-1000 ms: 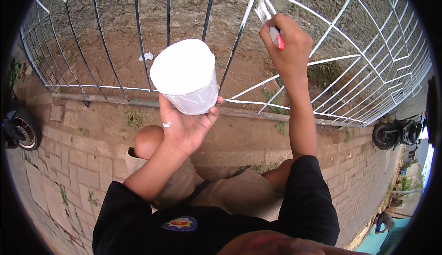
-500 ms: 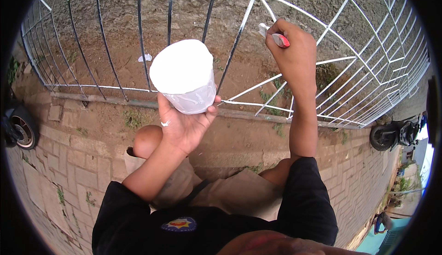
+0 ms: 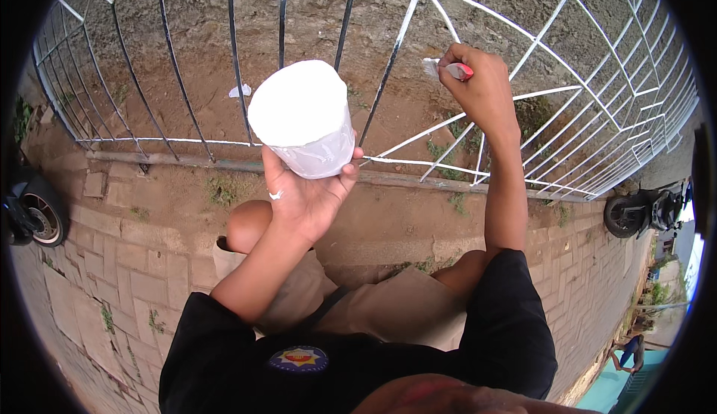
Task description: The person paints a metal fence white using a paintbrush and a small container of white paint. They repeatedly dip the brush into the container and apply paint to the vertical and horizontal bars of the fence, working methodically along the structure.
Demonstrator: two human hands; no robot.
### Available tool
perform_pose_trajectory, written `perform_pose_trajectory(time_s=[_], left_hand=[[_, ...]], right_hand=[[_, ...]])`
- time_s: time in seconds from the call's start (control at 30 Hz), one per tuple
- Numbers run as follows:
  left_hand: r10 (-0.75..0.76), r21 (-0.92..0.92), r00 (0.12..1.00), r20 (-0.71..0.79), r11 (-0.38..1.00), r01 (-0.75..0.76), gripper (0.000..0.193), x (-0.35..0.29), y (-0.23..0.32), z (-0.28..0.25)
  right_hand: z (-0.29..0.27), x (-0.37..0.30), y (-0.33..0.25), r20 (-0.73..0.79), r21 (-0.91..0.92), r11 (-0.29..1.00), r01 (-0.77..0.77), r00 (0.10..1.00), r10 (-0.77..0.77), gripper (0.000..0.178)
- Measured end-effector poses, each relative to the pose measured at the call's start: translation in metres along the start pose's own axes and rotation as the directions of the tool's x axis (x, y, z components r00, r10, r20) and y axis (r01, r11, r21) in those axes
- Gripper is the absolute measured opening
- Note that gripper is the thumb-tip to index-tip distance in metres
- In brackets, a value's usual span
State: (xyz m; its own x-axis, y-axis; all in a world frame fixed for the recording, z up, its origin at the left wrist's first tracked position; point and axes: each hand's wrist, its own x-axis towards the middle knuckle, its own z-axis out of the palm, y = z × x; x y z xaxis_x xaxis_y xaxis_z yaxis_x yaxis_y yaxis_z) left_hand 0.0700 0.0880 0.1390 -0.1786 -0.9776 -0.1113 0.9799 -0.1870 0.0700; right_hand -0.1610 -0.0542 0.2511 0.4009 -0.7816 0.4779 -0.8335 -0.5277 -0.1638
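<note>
While the paintbrush (image 3: pixel 456 72) is sitting in front of the metal fence (image 3: pixel 535 39), to the right of the tub, its pale bristles are pointing leftward into a gap between bars, standing apart from them in this view. The right hand (image 3: pixel 485 89) is clamping the handle between closed fingers and thumb, its red end showing on the far side of the grip — a hold low on the handle that is probably giving close control of the tip. The translucent plastic tub (image 3: pixel 310 145) is resting above the upturned left hand (image 3: pixel 310 203), whose fingers are curling around the base from both sides, likely because a cupped palm is carrying the weight from below. Its bright opening is tipping toward the camera and glaring so strongly that the contents cannot be told; holding it near the brush is presumably making for a short reach. A white smear (image 3: pixel 276 195) is marking the left hand. Around them, dark bars (image 3: pixel 346 19) are standing toward the left and white ones toward the right, with a white scrap (image 3: pixel 240 91) lying on the soil beyond. Farther out, a motorcycle (image 3: pixel 661 214) is standing on the paving at right — and another person (image 3: pixel 632 353) is showing near the lower right rim.
</note>
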Motion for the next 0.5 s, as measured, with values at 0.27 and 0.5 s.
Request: perform_pose_trajectory(time_s=[0.27, 0.5], left_hand=[[0.004, -0.082, 0.999, 0.035, 0.997, -0.001, 0.068, 0.009, 0.010, -0.004], [0.032, -0.029, 0.999, -0.040, 0.999, -0.033, 0.076, 0.018, 0.017, -0.018]], right_hand=[[0.010, -0.020, -0.003, -0.323, 0.453, 0.886, 0.103, 0.945, 0.055, 0.013], [0.061, -0.073, 0.003, -0.454, 0.472, 0.852, -0.227, 0.766, 0.455, 0.014]])
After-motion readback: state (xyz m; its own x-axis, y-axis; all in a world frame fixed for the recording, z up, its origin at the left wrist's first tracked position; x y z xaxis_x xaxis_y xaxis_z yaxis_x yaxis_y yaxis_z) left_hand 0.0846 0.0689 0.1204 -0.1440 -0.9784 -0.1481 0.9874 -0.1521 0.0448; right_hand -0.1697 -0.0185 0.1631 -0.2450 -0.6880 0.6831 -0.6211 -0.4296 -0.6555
